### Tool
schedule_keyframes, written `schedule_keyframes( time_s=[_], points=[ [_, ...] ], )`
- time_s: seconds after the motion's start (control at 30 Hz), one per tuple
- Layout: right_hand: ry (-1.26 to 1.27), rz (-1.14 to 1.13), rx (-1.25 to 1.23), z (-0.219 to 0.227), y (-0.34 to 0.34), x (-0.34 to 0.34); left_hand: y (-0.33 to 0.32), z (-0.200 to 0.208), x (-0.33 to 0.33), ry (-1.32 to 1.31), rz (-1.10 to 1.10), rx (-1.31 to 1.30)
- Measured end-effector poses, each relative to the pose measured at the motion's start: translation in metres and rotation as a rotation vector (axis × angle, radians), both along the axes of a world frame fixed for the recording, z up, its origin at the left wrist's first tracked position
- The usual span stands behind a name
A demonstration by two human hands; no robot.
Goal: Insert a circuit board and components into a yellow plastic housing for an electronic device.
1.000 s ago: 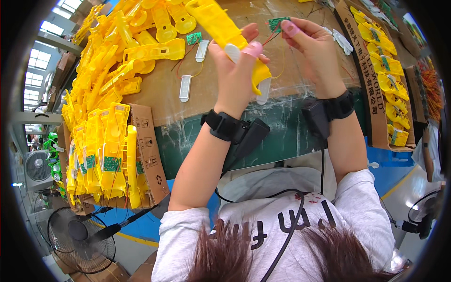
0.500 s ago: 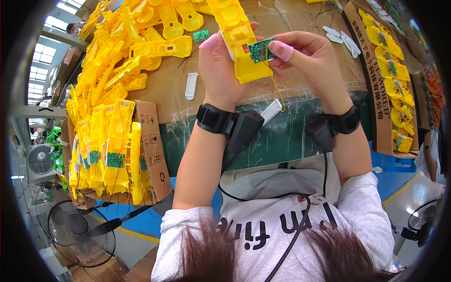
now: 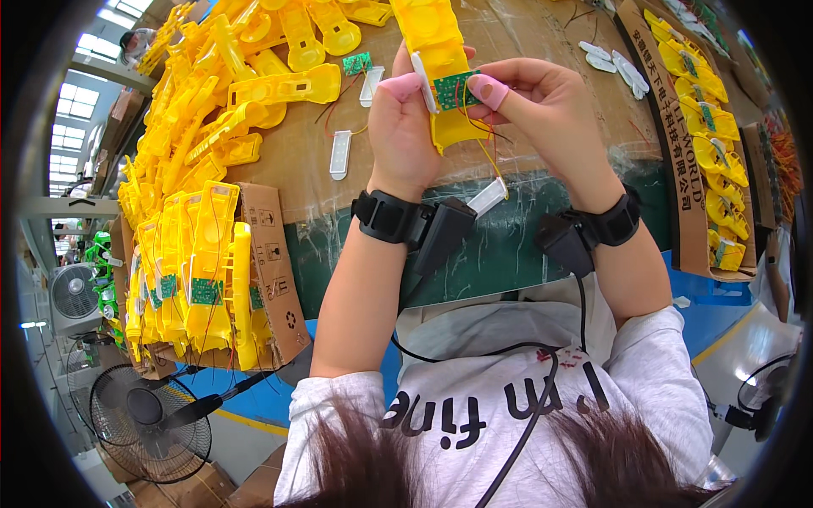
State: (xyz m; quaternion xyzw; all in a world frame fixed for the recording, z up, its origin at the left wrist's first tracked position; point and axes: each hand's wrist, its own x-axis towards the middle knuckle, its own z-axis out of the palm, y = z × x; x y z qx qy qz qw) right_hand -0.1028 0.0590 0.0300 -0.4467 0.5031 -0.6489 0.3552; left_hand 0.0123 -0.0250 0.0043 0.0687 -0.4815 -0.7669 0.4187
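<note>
My left hand [image 3: 405, 127] is closed around a long yellow plastic housing [image 3: 428, 30], its thumb in a pink finger cover by the housing's edge. Between the fingers of my right hand [image 3: 550, 110], whose thumb also wears a pink cover, is a green circuit board [image 3: 453, 91]. The board lies flat over the housing's inner face. A white strip shows along the housing's left edge, beside the board. Thin red, yellow and black wires run from the board; below it hangs a small white light strip [image 3: 487, 198] near my left wrist.
Yellow housings [image 3: 279, 89] heap up at the left, near another green board [image 3: 356, 63] and a white strip [image 3: 340, 155]. A carton of housings with boards [image 3: 269, 245] stands front left, another [image 3: 690, 152] at right. White parts [image 3: 628, 76] lie on the cardboard-covered table [image 3: 542, 34].
My right hand has shifted the circuit board left, flatter against the housing. The housing has moved slightly right, and my left thumb is now close to the board's edge.
</note>
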Motion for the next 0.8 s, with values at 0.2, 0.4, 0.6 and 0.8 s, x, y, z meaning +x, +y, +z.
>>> schedule_keyframes(
  time_s=[0.2,0.4,0.6,0.8],
  points=[
    [0.047,0.018,-0.018,-0.004,-0.001,-0.009,0.005,0.010,0.002,-0.126,0.017,-0.091],
    [-0.220,0.100,0.040,-0.003,0.001,0.002,0.003,0.010,0.003,-0.098,0.040,-0.075],
    [-0.216,0.070,0.013,-0.007,0.001,0.006,0.006,0.010,0.003,-0.054,0.062,-0.040],
    [-0.042,0.026,-0.046,-0.005,0.001,0.004,0.003,0.005,0.004,-0.018,-0.026,-0.002]
  ],
)
